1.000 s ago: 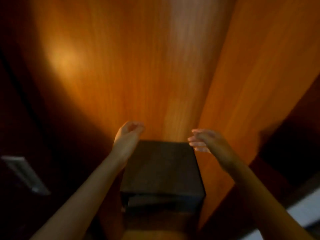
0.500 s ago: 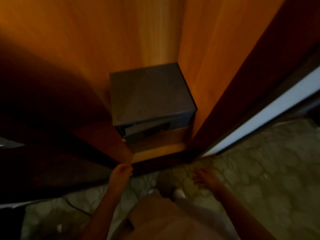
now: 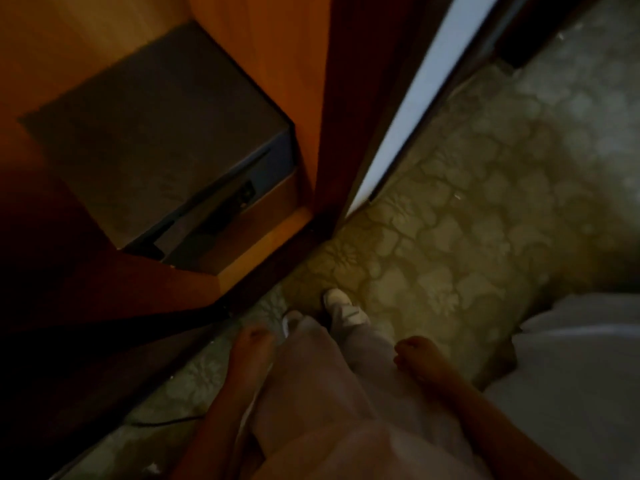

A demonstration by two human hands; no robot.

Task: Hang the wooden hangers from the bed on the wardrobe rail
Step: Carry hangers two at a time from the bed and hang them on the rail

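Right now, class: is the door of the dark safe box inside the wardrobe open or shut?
Open, slightly. The safe box shows its front door panel angled away from the body, leaving a dark wedge-shaped gap. Its contents cannot be seen.

The person wears pale, loose trousers (image 3: pixel 311 386), a soft pinkish-white in the dim light, the cloth falling in long folds; white shoes (image 3: pixel 343 306) with rounded toes show below the hems; both forearms are bare, with no sleeves in view; the left hand (image 3: pixel 251 344) and right hand (image 3: pixel 417 356) are bare too, ringless as far as the blur allows.
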